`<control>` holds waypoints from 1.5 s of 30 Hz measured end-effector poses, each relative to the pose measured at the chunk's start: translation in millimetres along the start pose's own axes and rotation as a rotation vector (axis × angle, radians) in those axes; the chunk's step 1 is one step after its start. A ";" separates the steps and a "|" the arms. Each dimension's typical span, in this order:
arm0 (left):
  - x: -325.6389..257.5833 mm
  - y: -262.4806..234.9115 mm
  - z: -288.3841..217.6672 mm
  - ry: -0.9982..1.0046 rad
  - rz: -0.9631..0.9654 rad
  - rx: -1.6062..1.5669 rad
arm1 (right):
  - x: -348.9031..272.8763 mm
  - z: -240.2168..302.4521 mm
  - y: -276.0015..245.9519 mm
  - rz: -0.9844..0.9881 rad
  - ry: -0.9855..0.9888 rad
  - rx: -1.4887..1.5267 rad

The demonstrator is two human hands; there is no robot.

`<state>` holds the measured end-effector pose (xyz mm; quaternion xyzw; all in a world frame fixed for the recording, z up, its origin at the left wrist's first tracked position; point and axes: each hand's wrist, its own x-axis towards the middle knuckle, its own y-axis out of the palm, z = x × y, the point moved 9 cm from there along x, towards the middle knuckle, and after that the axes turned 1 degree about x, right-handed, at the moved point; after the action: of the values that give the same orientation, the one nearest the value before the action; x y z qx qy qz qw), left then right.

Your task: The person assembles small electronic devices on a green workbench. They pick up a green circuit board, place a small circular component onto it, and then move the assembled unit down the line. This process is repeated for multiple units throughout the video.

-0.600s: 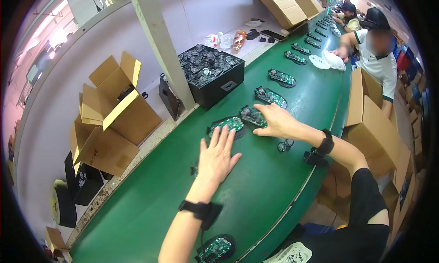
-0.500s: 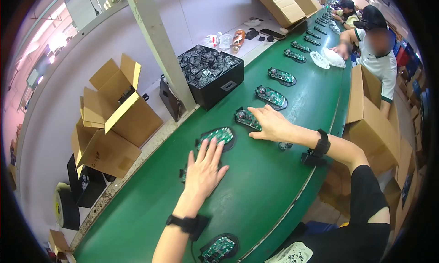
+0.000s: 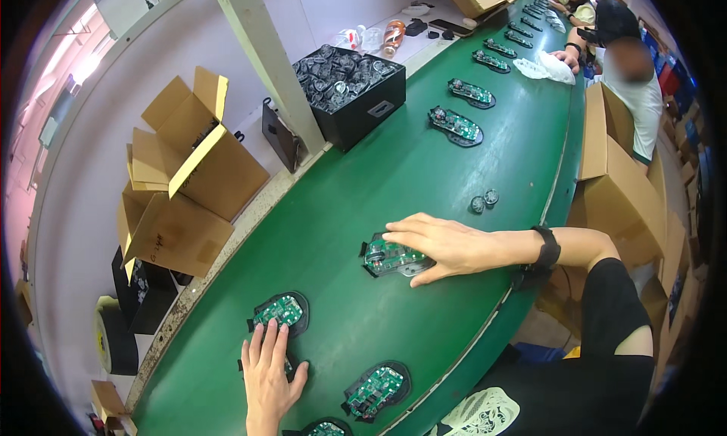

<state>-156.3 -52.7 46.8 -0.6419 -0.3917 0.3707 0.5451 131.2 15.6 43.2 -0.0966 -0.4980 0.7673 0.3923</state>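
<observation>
My right hand reaches across the green belt, fingers and thumb around the sides of a black computer mouse base carrying a green circuit board. My left hand lies low at the near left, fingers spread. Its fingertips touch the edge of another mouse base, and one more, mostly hidden, is under its palm. To the right of this hand lies a mouse base with its board facing up. Another is cut off by the lower edge. Two small round wheels sit beyond my right wrist.
Further mouse bases line the belt into the distance. A black bin full of dark wheels stands left, beside a post. Open cartons flank the belt. A co-worker's hand rests by white bags.
My right hand has drawn a mouse base nearer and to the left. My left hand has slid toward the near left, with two mouse bases moving along. The round wheels are now uncovered.
</observation>
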 end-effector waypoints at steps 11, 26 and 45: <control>72.1 -12.7 -105.2 0.271 -0.076 -0.074 | -12.2 -14.2 -18.8 -0.156 0.013 -0.103; 115.3 19.4 -131.9 0.272 -0.071 -0.074 | -9.3 -17.2 -18.3 -0.070 -0.030 -0.204; -45.8 -32.7 12.2 -0.385 -0.164 0.043 | 39.4 -38.8 -45.0 -0.141 0.015 -0.626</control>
<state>-189.7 -86.0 79.7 -0.5135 -0.5316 0.4491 0.5021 148.3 78.7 71.7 -0.1833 -0.7125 0.5470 0.3994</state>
